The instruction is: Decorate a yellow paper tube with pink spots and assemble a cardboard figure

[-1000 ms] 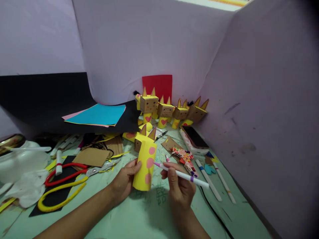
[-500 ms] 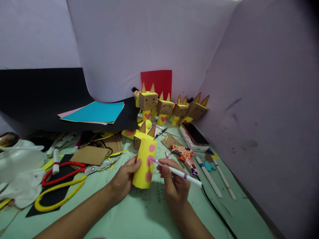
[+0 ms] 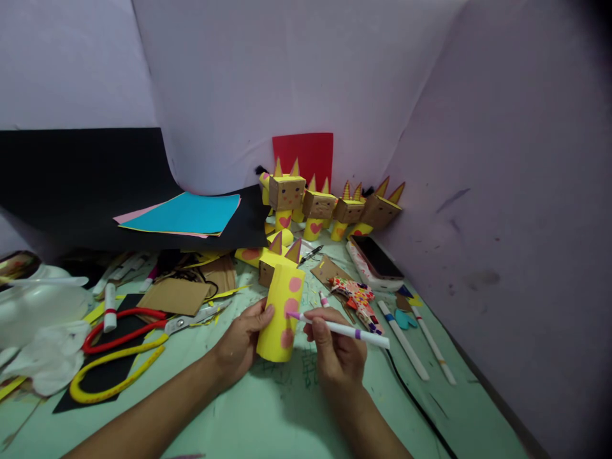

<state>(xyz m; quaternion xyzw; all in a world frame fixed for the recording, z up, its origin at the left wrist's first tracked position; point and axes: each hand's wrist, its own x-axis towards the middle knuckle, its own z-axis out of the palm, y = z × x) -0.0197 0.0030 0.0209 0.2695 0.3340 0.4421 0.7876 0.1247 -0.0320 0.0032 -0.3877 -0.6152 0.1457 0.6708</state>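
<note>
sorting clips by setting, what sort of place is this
Probably a paper-craft work table. Coloured paper sheets, scissors and finished cardboard figures surround the hands, which colour a yellow tube with a marker.

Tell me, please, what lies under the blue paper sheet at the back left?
Under the blue paper sheet a pink sheet peeks out at its left edge, and both rest on black paper. How far the pink sheet extends beneath is covered.

No readable text, labels or numbers; scribbles on the green mat [image 3: 306,376] illegible
</note>
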